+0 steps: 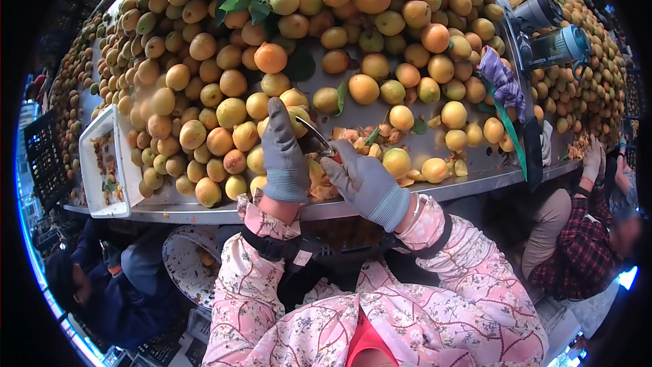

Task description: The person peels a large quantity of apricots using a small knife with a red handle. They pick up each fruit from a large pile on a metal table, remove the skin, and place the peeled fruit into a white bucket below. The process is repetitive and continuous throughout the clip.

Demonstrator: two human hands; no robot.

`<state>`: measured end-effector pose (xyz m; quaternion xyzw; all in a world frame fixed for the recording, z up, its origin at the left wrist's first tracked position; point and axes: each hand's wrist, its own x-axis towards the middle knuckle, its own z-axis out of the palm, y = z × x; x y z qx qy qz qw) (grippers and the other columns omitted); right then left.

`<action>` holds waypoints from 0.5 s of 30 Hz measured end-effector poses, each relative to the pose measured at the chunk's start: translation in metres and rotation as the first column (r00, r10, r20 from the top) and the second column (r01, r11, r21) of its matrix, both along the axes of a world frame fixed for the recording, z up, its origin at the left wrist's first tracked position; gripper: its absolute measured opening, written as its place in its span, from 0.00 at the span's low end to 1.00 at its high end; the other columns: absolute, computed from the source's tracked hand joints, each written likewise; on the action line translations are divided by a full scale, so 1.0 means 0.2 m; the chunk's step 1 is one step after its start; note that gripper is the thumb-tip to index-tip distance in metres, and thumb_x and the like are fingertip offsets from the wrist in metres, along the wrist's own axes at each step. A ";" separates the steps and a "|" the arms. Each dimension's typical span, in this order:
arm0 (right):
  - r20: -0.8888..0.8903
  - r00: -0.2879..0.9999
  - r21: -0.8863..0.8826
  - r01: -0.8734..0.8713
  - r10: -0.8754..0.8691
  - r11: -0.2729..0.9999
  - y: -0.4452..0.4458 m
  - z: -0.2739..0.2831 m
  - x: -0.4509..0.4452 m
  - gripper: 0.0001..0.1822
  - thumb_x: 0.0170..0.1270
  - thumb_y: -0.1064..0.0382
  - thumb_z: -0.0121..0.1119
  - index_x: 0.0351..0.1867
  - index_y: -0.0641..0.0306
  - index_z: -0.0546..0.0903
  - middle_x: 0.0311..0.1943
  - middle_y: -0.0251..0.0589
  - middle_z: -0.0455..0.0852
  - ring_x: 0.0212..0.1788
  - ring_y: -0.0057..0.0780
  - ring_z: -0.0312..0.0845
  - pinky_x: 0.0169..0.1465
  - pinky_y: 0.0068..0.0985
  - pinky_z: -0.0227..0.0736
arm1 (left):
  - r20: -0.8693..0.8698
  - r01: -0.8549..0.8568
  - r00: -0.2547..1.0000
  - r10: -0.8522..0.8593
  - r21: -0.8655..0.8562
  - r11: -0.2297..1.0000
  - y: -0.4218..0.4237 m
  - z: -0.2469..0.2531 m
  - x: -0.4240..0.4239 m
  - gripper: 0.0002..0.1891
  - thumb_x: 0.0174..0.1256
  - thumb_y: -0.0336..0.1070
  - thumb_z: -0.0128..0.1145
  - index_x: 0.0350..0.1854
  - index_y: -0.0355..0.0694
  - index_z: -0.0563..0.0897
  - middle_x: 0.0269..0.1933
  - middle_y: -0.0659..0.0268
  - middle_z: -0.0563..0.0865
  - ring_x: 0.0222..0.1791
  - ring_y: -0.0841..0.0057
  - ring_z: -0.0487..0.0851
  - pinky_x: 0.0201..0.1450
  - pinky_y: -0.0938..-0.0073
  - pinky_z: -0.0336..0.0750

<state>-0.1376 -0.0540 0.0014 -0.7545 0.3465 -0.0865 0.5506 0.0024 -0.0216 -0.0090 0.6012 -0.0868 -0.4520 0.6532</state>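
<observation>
My left hand (pixel 286 160), in a grey work glove with its thumb pointing away from me, grips a yellow apricot (pixel 299 121). The fingers on the fruit's far side are hidden. In my right hand (pixel 364 183), gloved the same way, is a peeler (pixel 315 132) with a curved metal blade and a bit of red handle showing. Its blade lies against or just over the held fruit; actual contact cannot be told. Beneath and beyond both hands, peelings (pixel 322 186) and fruit scraps (pixel 367 135) lie on the metal table (pixel 326 210).
Loose apricots (pixel 204 46) cover the table beyond. A white plastic bin (pixel 122 163) with scraps stands left, a speckled bucket (pixel 178 260) below it. Right are a divider (pixel 509 25), purple cloth (pixel 501 79), green strap (pixel 512 135) and bottle (pixel 552 47). People sit on both sides.
</observation>
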 end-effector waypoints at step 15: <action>0.008 0.998 -0.141 0.066 -0.066 0.988 -0.03 -0.03 0.07 0.16 0.70 0.52 0.48 0.45 0.63 0.66 0.23 0.56 0.80 0.29 0.58 0.78 0.29 0.47 0.70 | -0.356 0.149 0.903 -0.241 -0.267 0.952 0.00 0.00 0.01 0.30 0.70 0.64 0.40 0.51 0.37 0.74 0.42 0.59 0.84 0.43 0.73 0.83 0.49 0.72 0.78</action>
